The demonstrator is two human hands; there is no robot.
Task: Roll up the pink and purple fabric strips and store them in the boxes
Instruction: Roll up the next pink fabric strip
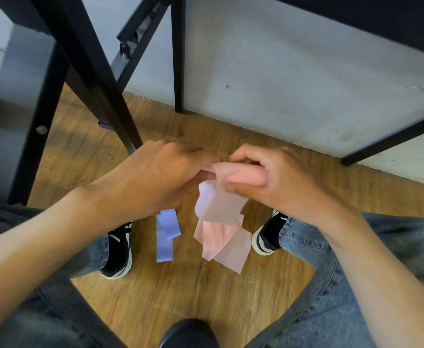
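Both hands hold the pink fabric strip (221,204) above the wooden floor. My left hand (160,174) pinches its upper end from the left. My right hand (268,177) curls round a rolled part of the strip, thumb underneath. The rest of the pink strip hangs down and piles in loose folds on the floor between my feet. A purple fabric strip (165,234) lies folded on the floor to the left of the pink one, touched by neither hand. No box is in view.
Black table legs (100,79) slant down at the upper left, another leg (178,54) stands by the grey wall (293,71). My two black shoes (119,247) flank the strips. A dark round object (188,334) sits at the bottom edge.
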